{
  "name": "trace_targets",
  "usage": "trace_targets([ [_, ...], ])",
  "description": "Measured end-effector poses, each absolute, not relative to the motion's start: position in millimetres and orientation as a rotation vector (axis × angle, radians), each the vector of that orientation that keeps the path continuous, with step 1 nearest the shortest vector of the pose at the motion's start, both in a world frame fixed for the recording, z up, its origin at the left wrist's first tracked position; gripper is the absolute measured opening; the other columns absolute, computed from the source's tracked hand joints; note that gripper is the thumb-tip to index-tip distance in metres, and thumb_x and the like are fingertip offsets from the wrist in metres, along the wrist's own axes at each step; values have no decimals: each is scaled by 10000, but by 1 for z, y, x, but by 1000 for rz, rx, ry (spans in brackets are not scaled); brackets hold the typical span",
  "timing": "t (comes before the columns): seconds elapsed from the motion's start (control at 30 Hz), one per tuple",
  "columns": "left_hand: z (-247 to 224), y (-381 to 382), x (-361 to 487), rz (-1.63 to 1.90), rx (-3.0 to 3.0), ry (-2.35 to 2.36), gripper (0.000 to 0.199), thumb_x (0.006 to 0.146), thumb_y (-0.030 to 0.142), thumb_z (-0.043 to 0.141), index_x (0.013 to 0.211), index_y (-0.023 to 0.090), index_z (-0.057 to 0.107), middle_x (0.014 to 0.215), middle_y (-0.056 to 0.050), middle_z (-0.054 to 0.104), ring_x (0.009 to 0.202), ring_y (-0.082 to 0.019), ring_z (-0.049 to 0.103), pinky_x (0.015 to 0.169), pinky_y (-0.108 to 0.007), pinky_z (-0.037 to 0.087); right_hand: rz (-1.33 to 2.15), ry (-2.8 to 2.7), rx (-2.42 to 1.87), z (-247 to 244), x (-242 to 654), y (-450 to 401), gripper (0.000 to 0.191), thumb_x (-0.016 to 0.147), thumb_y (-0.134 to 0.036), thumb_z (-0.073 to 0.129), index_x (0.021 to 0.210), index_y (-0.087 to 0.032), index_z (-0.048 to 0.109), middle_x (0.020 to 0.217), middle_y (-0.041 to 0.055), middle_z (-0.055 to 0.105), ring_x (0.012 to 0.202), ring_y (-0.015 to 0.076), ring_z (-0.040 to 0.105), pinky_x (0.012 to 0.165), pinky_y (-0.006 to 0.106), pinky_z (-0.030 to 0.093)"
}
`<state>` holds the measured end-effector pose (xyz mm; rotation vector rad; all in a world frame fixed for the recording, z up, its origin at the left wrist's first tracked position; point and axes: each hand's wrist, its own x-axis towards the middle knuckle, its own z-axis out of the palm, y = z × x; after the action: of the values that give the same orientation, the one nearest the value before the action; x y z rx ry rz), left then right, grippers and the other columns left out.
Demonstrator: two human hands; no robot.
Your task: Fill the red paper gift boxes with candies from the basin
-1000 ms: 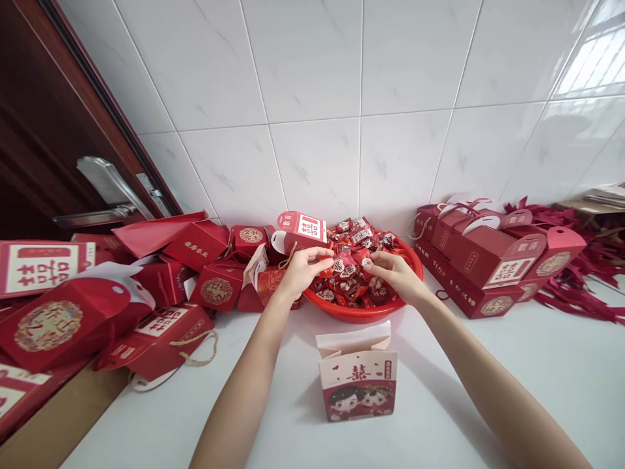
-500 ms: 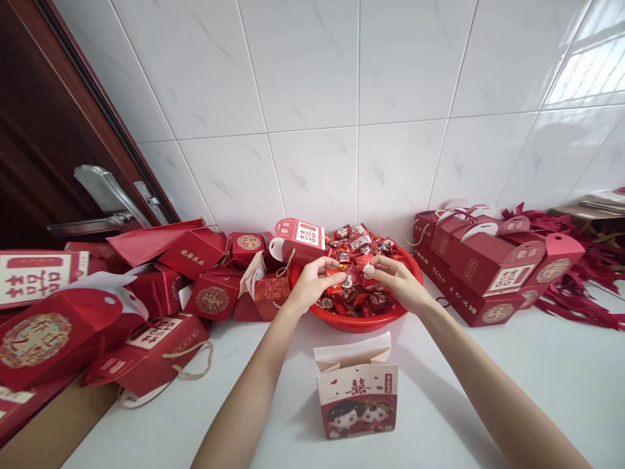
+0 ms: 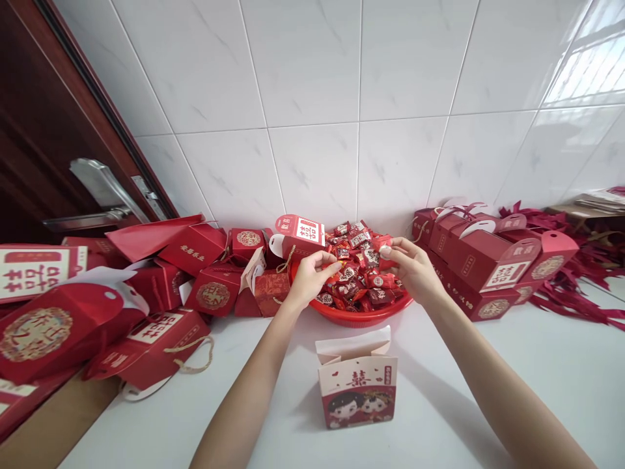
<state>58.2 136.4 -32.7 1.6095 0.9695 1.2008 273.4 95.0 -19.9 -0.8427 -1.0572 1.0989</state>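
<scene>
The right hand (image 3: 410,268) pinches a red-wrapped candy (image 3: 383,243) between thumb and fingers over the right part of the red plastic basket (image 3: 364,318). The candy is partly covered by the fingers, so its long axis cannot be told. The left hand (image 3: 311,277), thumb and forefinger narrowly apart, is over the basket's left part; whether it grips anything cannot be told. Wrapped candies (image 3: 349,286) fill the basket.

Nearer, a paper gift box (image 3: 358,397) stands upright, long axis running left to right, printed face toward the near side, far flap raised. White tabletop (image 3: 439,417) shows on both sides of it, with a narrow strip before the basket's near rim. Red boxes (image 3: 215,293) crowd the left; stacked boxes (image 3: 476,264) stand close on the right.
</scene>
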Motion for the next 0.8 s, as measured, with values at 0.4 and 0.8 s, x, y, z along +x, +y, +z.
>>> trace_targets([
  [0.4, -37, 135, 69, 1032, 1849, 1015, 228, 791, 384, 684, 878, 178, 734, 944, -65, 766, 961, -253, 685, 919, -360, 508, 1044, -882, -870, -18, 286, 103, 353, 561, -382, 856, 797, -200, 667, 732, -10, 639, 634, 129, 587, 574, 270, 513],
  [0.8, -33, 149, 72, 968, 1826, 1074, 205, 764, 346, 671, 834, 162, 729, 692, -26, 700, 631, -173, 621, 607, -275, 494, 902, -779, -945, -44, 280, 122, 339, 557, -412, 806, 748, -230, 593, 758, -5, 636, 691, 176, 605, 561, 293, 525],
])
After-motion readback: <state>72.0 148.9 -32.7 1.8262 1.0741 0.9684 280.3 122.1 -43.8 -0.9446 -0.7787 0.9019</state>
